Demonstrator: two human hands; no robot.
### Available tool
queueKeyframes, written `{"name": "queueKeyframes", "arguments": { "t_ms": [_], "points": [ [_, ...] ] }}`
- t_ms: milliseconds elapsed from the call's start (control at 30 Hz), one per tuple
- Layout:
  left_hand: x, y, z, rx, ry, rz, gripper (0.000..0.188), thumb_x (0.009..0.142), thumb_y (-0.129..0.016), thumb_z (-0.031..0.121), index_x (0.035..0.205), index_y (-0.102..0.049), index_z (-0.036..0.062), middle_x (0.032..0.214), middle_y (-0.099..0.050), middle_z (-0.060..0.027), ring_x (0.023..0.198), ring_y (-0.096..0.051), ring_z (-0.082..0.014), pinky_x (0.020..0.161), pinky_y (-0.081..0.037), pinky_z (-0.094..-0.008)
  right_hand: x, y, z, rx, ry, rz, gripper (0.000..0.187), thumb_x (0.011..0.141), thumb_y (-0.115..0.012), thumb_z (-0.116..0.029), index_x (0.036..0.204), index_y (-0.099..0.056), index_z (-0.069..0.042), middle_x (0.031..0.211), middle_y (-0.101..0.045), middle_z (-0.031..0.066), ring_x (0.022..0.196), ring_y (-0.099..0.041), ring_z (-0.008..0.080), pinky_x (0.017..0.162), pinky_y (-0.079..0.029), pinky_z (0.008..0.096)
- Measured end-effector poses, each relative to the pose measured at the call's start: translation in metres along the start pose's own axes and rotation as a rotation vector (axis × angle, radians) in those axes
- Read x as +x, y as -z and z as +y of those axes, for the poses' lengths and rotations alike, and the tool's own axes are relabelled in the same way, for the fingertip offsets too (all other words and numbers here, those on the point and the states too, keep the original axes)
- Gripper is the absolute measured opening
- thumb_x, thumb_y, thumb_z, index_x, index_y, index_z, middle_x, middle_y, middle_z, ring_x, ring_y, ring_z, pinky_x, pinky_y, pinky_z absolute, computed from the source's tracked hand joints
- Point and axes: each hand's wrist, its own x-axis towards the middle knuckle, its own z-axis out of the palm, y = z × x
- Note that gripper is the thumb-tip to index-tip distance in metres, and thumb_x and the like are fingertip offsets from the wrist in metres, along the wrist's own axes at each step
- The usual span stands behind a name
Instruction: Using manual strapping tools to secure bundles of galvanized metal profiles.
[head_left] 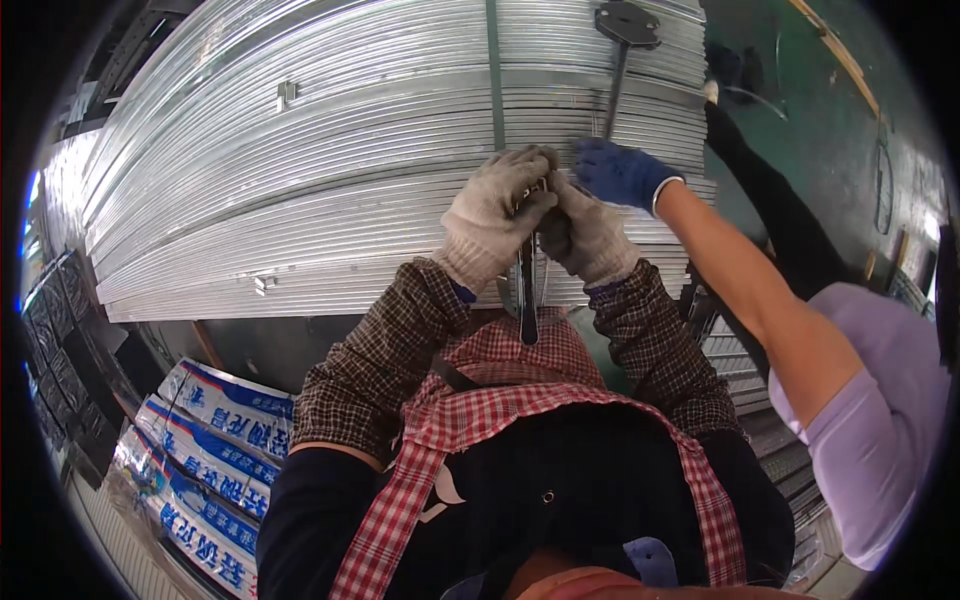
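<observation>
In grey-white work gloves, my left hand point(497, 208) and my right hand point(590, 228) meet at the near edge of a wide stack of silvery metal strips point(380, 190). Both are closed around the upper end of a metal hand tool, whose long dark handle point(529, 305) points down toward my apron. My fingers hide most of its head. A green strap point(495, 75) crosses the stack beyond my hands, and a loose-looking green length point(509, 296) shows beside the handle. Two small bent metal clips point(287, 94) lie on the strips, one farther, one nearer.
To my right, a co-worker's blue-gloved hand point(618, 172) reaches in beside mine, at the lower end of a long-shafted tool with a dark, wide head point(627, 24). Blue-and-white printed packages point(215, 455) lie at the lower left. Green floor point(800, 110) stretches beyond the stack's right end.
</observation>
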Motion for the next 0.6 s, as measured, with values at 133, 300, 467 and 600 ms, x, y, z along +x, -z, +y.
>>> {"name": "queueKeyframes", "arguments": {
  "t_ms": [133,300,467,600],
  "points": [
    [0.009,0.026,-0.002,-0.137,0.626,0.005,0.057,0.096,-0.061,0.014,0.147,-0.039,0.0042,0.143,-0.052,-0.0164,0.130,-0.053,-0.0242,0.107,-0.047,-0.0341,0.035,-0.009,-0.016,0.041,-0.389,0.335,0.041,0.095,-0.066,-0.032,0.121,-0.063,-0.001,0.088,-0.068,0.0066,0.067,-0.061,0.0119,0.057,-0.052,0.0238],
    [0.055,0.000,-0.081,0.396,0.875,-0.174,0.061,0.095,-0.063,0.042,0.139,-0.050,0.0015,0.132,-0.062,-0.0169,0.100,-0.069,-0.0239,0.085,-0.057,-0.0363,0.130,0.023,0.008,-0.537,-0.491,0.126,0.034,0.101,-0.054,-0.032,0.123,-0.063,-0.007,0.100,-0.067,0.0078,0.079,-0.063,0.0159,0.074,-0.055,0.0301],
    [0.072,-0.020,-0.093,0.241,0.846,-0.031,0.040,0.096,-0.059,0.039,0.115,-0.068,0.0053,0.102,-0.072,-0.0177,0.096,-0.070,-0.0314,0.084,-0.056,-0.0392,0.174,0.031,0.012,-0.673,-0.501,-0.102,0.031,0.099,-0.058,-0.027,0.122,-0.063,-0.006,0.105,-0.067,0.0035,0.091,-0.062,0.0129,0.081,-0.053,0.0252],
    [0.070,-0.022,-0.088,0.227,0.848,0.025,0.038,0.096,-0.059,0.039,0.112,-0.070,0.0071,0.096,-0.073,-0.0161,0.091,-0.071,-0.0315,0.079,-0.056,-0.0390,0.187,0.034,0.040,-0.786,-0.427,-0.087,0.027,0.098,-0.059,-0.025,0.116,-0.065,-0.006,0.103,-0.066,0.0039,0.092,-0.062,0.0151,0.083,-0.052,0.0247]
  ]
}}
